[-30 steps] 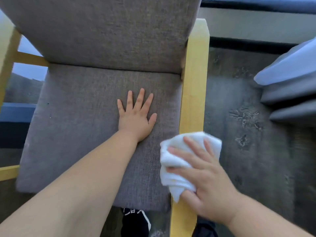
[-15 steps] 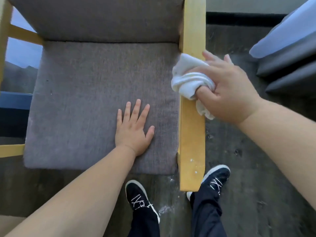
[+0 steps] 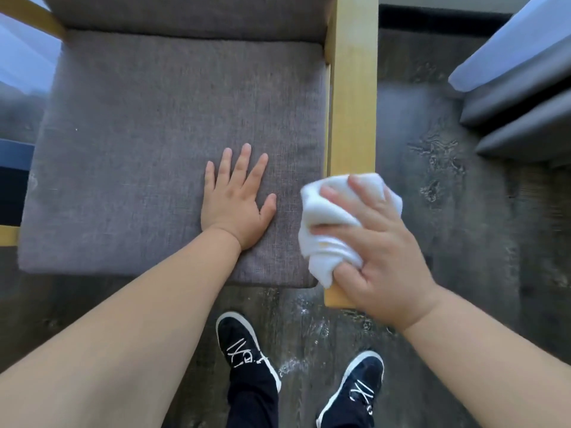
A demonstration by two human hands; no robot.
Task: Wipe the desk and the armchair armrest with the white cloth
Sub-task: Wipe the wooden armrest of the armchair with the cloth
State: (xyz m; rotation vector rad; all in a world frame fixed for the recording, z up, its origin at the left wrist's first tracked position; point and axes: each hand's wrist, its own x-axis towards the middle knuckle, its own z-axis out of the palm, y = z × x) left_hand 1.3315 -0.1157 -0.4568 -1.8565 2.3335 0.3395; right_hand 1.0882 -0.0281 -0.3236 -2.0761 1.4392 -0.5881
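Note:
The armchair's yellow wooden right armrest (image 3: 352, 97) runs from the top of the view down toward me. My right hand (image 3: 380, 251) grips the bunched white cloth (image 3: 330, 217) and holds it against the near end of that armrest, covering most of the front part. My left hand (image 3: 238, 199) lies flat with fingers spread on the grey seat cushion (image 3: 148, 149), just left of the cloth. No desk is in view.
The chair's grey backrest (image 3: 185, 13) is at the top, and a second yellow armrest (image 3: 27, 17) shows at the far left. Grey and pale-blue bedding (image 3: 519, 84) sits at the right. My two black shoes (image 3: 244, 350) stand on dark stained carpet (image 3: 438, 168).
My right hand has drawn the cloth along the armrest from its far part back to the near end. The left hand stays flat on the cushion.

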